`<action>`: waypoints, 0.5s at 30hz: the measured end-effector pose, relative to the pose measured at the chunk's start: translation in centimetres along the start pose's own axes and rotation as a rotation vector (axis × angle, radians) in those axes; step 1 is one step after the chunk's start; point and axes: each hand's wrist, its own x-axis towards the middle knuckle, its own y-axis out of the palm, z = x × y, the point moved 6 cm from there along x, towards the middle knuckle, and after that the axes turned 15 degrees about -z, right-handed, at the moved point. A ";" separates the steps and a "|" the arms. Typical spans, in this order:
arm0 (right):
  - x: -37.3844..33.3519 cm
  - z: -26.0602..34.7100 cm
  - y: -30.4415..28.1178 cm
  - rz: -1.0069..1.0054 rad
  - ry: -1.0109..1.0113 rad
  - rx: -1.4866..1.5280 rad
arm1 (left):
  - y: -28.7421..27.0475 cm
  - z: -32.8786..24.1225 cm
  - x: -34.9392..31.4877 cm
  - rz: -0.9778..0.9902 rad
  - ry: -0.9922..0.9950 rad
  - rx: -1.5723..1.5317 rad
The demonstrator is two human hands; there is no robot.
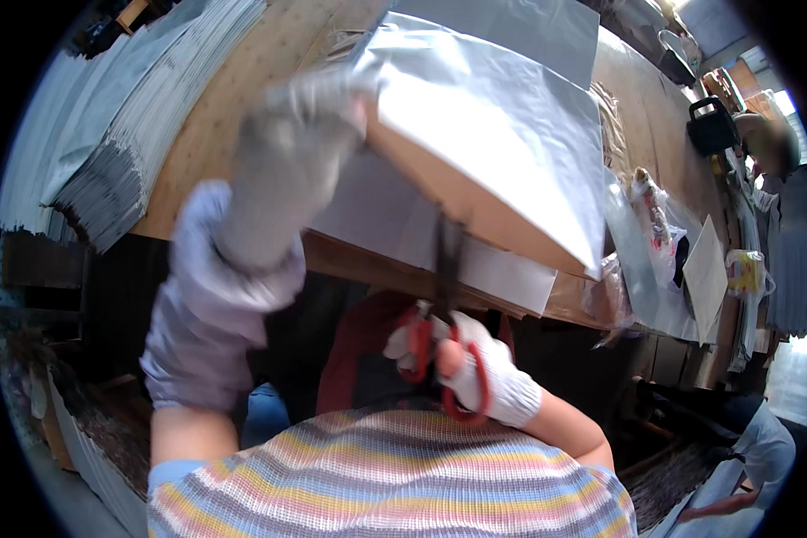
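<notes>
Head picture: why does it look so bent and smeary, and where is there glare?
In the head view, the left hand and scissors blades are smeared, probably by motion, while the striped top looks crisper; in the same head view, the silvery sheet has whitish glare, and the stack of sheets bows along the fisheye rim.

One left hand (300,134) and one right hand (486,366), making two, both gloved; one pair of scissors (446,278); one raised silver-and-brown sheet (511,134); one table (233,72); one big stack of silver sheets (143,117), its layers too many to count; at least two plastic bags (746,273); at least one other person (767,448)
</notes>
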 end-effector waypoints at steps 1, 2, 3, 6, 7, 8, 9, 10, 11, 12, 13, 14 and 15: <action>-0.7 0.4 -1.6 0.040 -0.062 -0.031 | 0.5 1.6 2.2 0.021 -0.014 0.106; -1.4 0.4 -2.6 0.011 -0.059 0.098 | 2.0 3.5 5.0 0.045 -0.028 0.204; -2.2 0.8 -2.8 0.036 -0.065 0.234 | 1.3 4.9 7.8 0.070 -0.042 0.328; -2.4 -0.2 -4.4 0.036 0.037 0.356 | 1.9 9.9 12.4 0.170 -0.101 0.577; -2.5 0.4 -4.9 -0.004 0.032 0.218 | 2.5 11.7 12.9 0.218 -0.129 0.630; -2.6 -1.2 -5.6 -0.017 0.094 0.404 | 3.5 12.7 13.4 0.271 -0.143 0.664; -3.0 -1.4 -6.5 -0.039 0.069 0.364 | 4.0 13.6 13.4 0.321 -0.156 0.695; -3.4 -1.5 -7.4 -0.058 0.052 0.338 | 4.2 14.2 13.0 0.376 -0.155 0.713; -3.8 -1.5 -9.2 -0.103 -0.011 0.324 | 5.0 14.5 12.0 0.445 -0.133 0.717; -5.1 -1.8 -12.0 -0.215 -0.072 0.294 | 6.9 15.2 10.1 0.503 -0.105 0.653; -6.1 -1.2 -14.5 -0.310 -0.175 0.190 | 6.3 15.0 8.5 0.551 -0.077 0.618; -8.0 -1.0 -18.2 -0.487 -0.231 0.055 | 8.4 15.6 4.7 0.595 -0.068 0.459; -9.8 -1.6 -22.0 -0.692 -0.165 0.151 | 7.2 15.1 1.9 0.620 -0.095 0.355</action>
